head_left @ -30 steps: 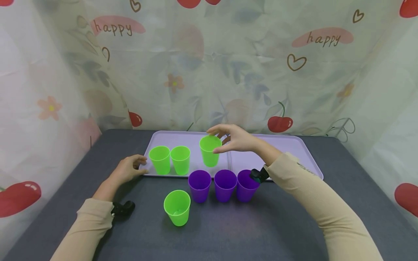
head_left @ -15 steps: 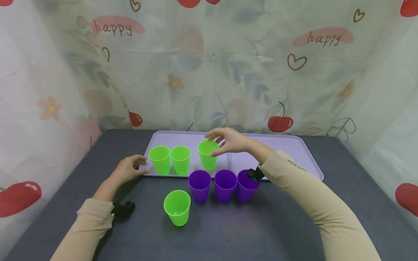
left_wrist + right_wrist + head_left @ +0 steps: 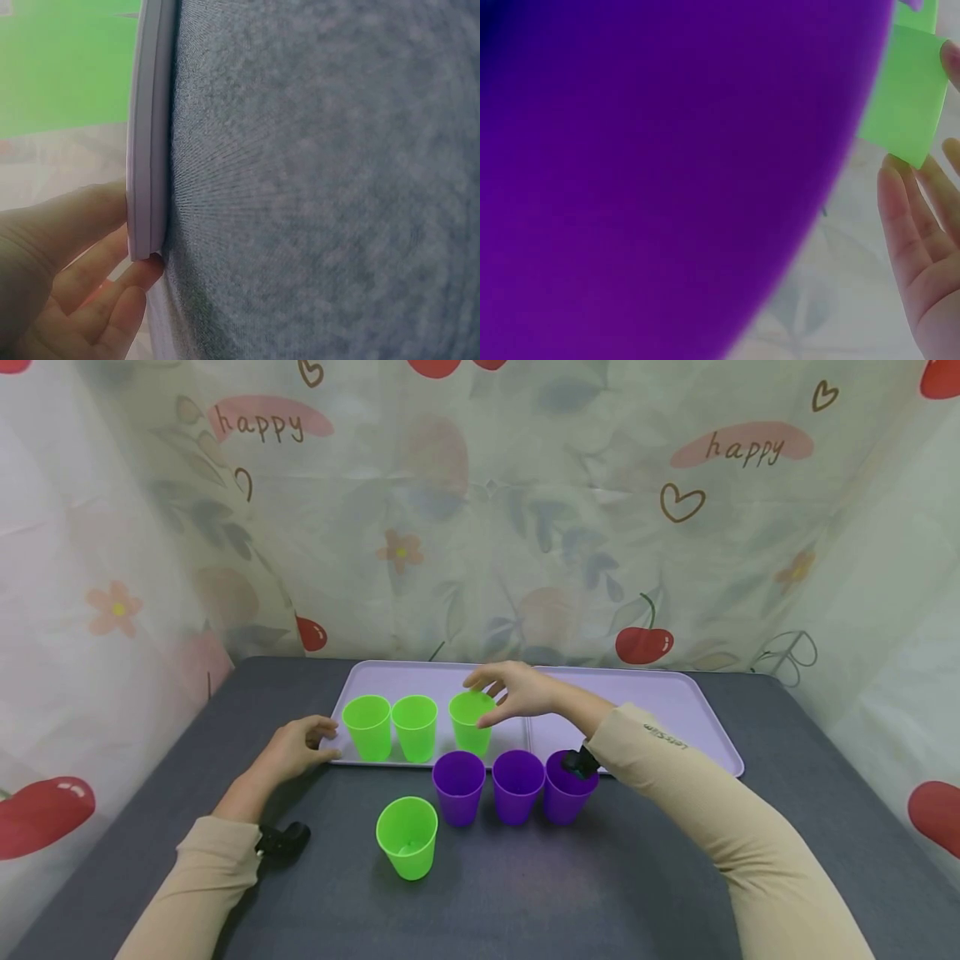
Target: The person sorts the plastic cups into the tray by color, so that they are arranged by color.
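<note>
On my feed the right hand [image 3: 517, 689] pinches a green cup [image 3: 469, 731] high up, thumb on the near side, fingers at the far rim; the cup is upright over the lilac tray [image 3: 408, 676], though I cannot tell whether its base touches; I judge it light, smooth and slightly flexible, so a gentle hold just below the rim suits it; the left hand [image 3: 292, 750] grips the tray's near left corner between thumb and fingers.
</note>
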`<action>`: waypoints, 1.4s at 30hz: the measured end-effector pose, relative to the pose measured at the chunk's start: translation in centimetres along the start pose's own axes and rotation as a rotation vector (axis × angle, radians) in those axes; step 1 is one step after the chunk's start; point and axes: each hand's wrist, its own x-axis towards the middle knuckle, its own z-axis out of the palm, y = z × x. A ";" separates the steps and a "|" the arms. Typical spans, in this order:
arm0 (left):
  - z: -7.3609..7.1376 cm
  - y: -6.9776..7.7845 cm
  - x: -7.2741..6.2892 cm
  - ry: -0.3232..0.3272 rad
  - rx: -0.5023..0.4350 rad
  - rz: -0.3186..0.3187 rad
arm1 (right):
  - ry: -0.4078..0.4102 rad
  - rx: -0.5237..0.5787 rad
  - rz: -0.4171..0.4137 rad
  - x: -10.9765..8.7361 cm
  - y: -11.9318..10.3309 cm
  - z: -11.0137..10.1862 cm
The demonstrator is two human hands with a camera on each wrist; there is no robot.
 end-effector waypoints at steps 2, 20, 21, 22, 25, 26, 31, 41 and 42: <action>0.0 0.0 0.0 -0.002 0.000 -0.003 | -0.006 0.002 0.000 0.1 0.1 0.1; 0.0 0.2 -0.1 -0.014 0.003 -0.019 | -0.027 -0.013 -0.045 0.8 0.0 1.2; 0.0 0.2 0.0 -0.014 0.002 -0.020 | -0.028 -0.012 -0.042 0.8 0.0 1.2; 0.0 0.2 0.0 -0.015 0.001 -0.020 | -0.030 -0.013 -0.040 0.9 0.0 1.2; 0.0 0.2 0.0 -0.017 0.000 -0.024 | -0.036 -0.015 -0.034 0.9 0.0 1.1; 0.0 0.2 0.0 -0.019 0.001 -0.025 | -0.039 -0.016 -0.032 0.8 0.0 1.1; 0.0 0.3 -0.1 -0.024 -0.006 -0.024 | -0.040 0.008 -0.024 0.5 -0.3 0.6; 0.0 0.2 -0.1 0.000 0.005 0.008 | 0.099 0.093 -0.082 -1.5 -2.2 -1.6; 0.0 0.2 -0.1 -0.001 0.006 0.007 | 0.114 0.104 -0.086 -1.8 -2.5 -1.8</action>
